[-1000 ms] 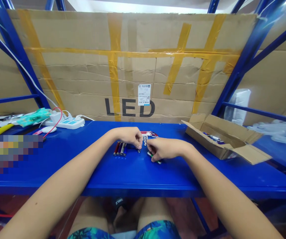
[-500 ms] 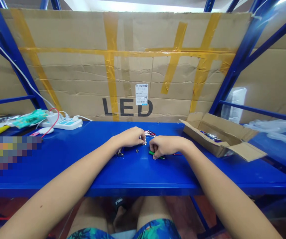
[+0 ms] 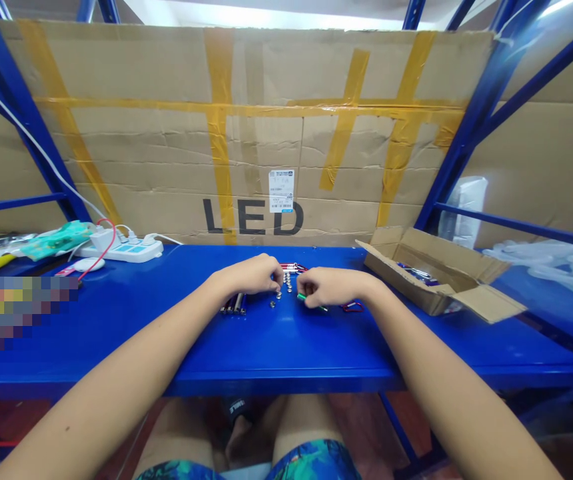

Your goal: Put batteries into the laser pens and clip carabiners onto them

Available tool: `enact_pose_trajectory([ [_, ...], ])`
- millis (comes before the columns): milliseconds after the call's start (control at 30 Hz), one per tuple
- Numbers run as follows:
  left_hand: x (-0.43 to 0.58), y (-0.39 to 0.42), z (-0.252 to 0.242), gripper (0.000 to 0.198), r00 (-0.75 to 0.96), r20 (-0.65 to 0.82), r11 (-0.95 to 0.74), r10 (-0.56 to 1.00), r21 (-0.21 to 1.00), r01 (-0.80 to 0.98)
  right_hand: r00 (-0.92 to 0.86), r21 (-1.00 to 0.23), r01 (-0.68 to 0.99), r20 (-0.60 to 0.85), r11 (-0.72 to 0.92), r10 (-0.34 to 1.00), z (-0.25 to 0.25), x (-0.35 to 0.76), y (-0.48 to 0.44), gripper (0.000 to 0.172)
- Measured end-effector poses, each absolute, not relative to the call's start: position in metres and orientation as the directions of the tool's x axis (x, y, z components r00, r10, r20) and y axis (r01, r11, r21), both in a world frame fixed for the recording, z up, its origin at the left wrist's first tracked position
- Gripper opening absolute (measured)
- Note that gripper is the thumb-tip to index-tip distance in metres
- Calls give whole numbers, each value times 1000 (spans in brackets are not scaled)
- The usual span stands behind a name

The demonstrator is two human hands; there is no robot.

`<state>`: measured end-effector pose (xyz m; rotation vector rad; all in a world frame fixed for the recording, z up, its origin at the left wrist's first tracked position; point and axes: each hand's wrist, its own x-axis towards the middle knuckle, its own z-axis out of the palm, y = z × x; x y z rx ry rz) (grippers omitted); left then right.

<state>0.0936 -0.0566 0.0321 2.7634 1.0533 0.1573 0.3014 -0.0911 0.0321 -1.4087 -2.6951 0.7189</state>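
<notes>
Handling small metal parts [image 3: 287, 283]: your left hand [image 3: 250, 275] curls beside them, your right hand [image 3: 332, 287] over a green tube [image 3: 311, 302]. Grip unclear on both; next calls for a firm pinch.

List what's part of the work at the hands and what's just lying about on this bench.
Part of the work: left hand, right hand, small silver pieces, green tube, dark metal tubes, red clip.

Lying about: white power strip, white mouse, clear plastic bags.
</notes>
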Motion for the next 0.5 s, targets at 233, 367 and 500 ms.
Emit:
enact_pose_trajectory([
  [233, 90, -51, 28, 21, 758, -15, -751, 652, 125, 648, -533, -537, 672, 127, 509, 837, 29, 307, -80, 4],
  [367, 94, -53, 24, 20, 757, -18, -749, 653, 135, 649, -519, -692, 579, 94, 431, 849, 27, 305, -78, 6],
  [500, 92, -50, 24, 12, 714, -16, -694, 700, 223, 685, -535, -764, 505, 88, 402, 840, 21, 306, -73, 10],
])
